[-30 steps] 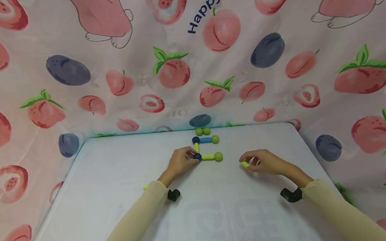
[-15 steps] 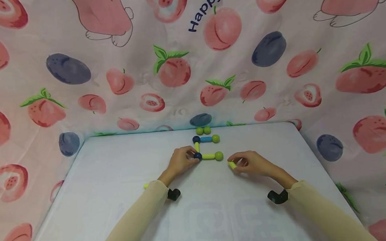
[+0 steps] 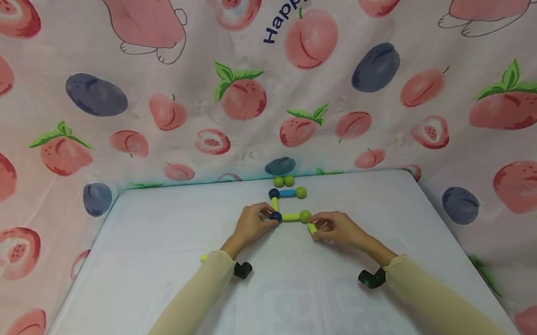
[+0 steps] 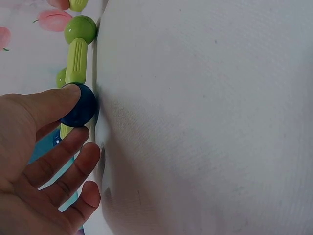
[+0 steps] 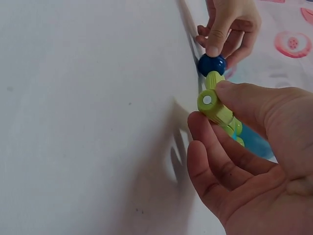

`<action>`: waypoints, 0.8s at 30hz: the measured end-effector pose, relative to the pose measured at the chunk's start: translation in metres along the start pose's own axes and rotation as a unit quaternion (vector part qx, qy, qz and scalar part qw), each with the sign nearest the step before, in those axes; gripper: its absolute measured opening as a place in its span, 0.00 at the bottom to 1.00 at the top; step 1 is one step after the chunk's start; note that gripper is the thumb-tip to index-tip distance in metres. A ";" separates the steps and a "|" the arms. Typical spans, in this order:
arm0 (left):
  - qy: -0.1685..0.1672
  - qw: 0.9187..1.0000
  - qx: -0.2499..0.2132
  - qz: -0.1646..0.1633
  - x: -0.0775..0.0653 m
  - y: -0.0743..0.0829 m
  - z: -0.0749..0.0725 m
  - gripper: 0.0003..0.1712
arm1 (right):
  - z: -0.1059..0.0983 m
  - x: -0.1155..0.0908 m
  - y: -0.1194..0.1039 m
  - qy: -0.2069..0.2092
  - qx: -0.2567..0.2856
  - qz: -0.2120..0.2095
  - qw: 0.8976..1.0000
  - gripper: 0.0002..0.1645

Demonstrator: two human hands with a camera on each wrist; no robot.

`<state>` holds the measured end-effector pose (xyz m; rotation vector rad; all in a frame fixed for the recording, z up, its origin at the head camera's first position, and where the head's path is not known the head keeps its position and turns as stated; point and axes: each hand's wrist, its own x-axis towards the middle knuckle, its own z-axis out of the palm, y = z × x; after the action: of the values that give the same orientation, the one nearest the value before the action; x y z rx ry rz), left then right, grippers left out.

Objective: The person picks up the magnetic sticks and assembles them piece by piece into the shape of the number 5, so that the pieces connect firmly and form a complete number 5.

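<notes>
My left hand [image 3: 252, 223] pinches a dark blue ball [image 4: 80, 105] between thumb and fingers. From that ball a yellow-green rod [image 3: 291, 217] runs right to a green ball [image 3: 305, 216], and another yellow-green rod [image 3: 275, 204] leads back to a second dark blue ball [image 3: 274, 193]. A blue rod [image 3: 288, 193] joins this one to another green ball [image 3: 301, 192]. My right hand [image 3: 340, 229] pinches a loose yellow-green rod [image 5: 217, 110] with a pale round end. Its far end is at the nearer green ball; whether they touch I cannot tell.
Two green balls [image 3: 284, 181] sit at the back edge of the white table [image 3: 162, 223]. Part of a yellow-green piece [image 3: 203, 258] shows beside the left sleeve. A fruit-printed cloth [image 3: 178, 91] hangs behind the table.
My right hand has moved left with the yellow-green rod, up to the nearer green ball. The left hand stays on the dark blue ball.
</notes>
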<state>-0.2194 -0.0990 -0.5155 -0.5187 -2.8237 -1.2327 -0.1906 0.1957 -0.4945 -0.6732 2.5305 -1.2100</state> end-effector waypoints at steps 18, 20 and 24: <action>0.000 1.000 -0.006 -0.006 0.000 0.002 0.000 0.12 | 0.014 0.009 0.007 0.037 -0.007 0.015 0.999 0.22; 0.000 1.000 -0.005 -0.006 0.000 0.003 -0.001 0.12 | 0.014 0.008 0.006 0.039 -0.006 0.017 0.999 0.22; -0.002 1.000 -0.003 -0.005 0.000 0.003 -0.002 0.12 | 0.016 0.009 0.005 0.046 -0.009 0.016 0.999 0.22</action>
<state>-0.2184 -0.0981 -0.5119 -0.5077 -2.8296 -1.2449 -0.1930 0.1836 -0.5083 -0.5920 2.6187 -1.2353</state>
